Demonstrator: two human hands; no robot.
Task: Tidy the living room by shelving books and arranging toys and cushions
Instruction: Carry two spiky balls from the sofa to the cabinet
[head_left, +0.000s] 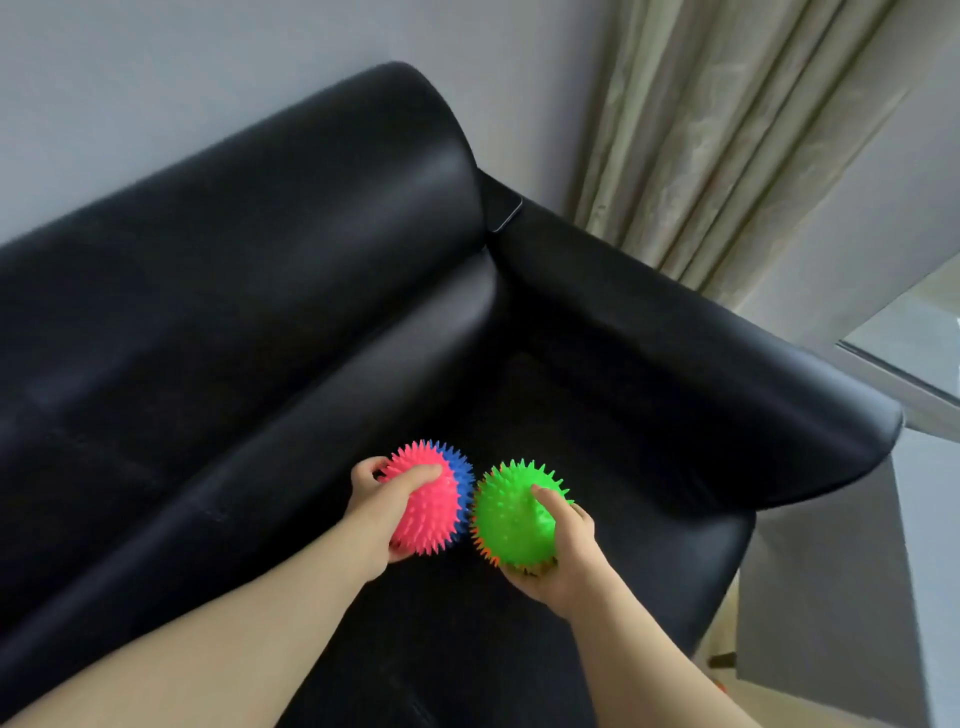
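My left hand (376, 512) grips a spiky pink and blue ball (434, 506), thumb across its top. My right hand (563, 556) grips a spiky green ball (506, 512) that has orange spikes along its lower edge, with the thumb on its upper side. The two balls are side by side, almost touching, above the seat of a black leather sofa (260, 291) near its right corner.
The sofa's backrest runs along the grey wall (156, 78) and its right armrest (727, 374) closes off the corner. Beige curtains (727, 140) hang behind the armrest. A window ledge (914, 374) and a grey surface lie at the right.
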